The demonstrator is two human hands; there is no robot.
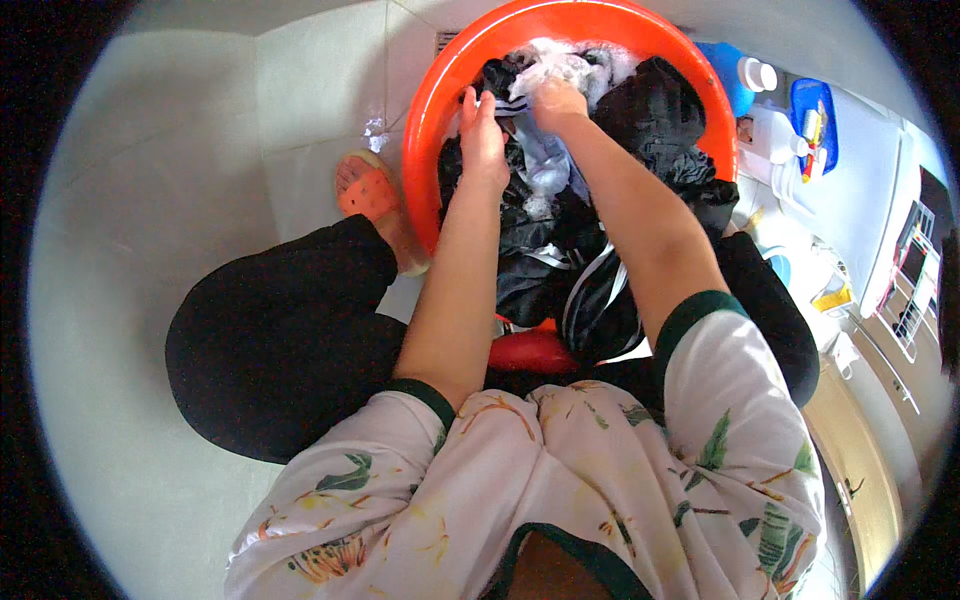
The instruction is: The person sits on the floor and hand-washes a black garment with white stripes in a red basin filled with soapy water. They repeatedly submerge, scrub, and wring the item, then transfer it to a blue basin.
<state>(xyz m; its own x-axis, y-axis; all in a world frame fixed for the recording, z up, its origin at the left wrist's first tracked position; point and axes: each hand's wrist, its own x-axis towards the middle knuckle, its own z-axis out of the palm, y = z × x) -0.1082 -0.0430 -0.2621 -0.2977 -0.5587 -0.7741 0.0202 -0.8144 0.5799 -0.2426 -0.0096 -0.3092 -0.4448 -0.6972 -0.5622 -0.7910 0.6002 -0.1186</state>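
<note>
A large orange-red plastic basin (pixel 421 142) stands before me, heaped with wet dark clothes (pixel 649 101). White suds (pixel 551 60) lie at its far side. My right hand (pixel 559 103) is closed on a pale, soapy cloth (pixel 547 161), part of which trails down over the dark laundry. To its left, my left hand (pixel 484 142) is raised over the clothes with fingers extended and apart. White-striped dark fabric (pixel 512 106) lies between the hands. A black garment with white stripes (pixel 604 300) hangs over the near rim.
Right of the basin are a blue bottle (pixel 727 75), a white jug (pixel 769 135) and a blue tray (pixel 817 112) holding brushes. A red seat-like object (pixel 532 351) is between my legs. My sandalled foot (pixel 367 187) rests on the tiled floor (pixel 315 97), left of the basin.
</note>
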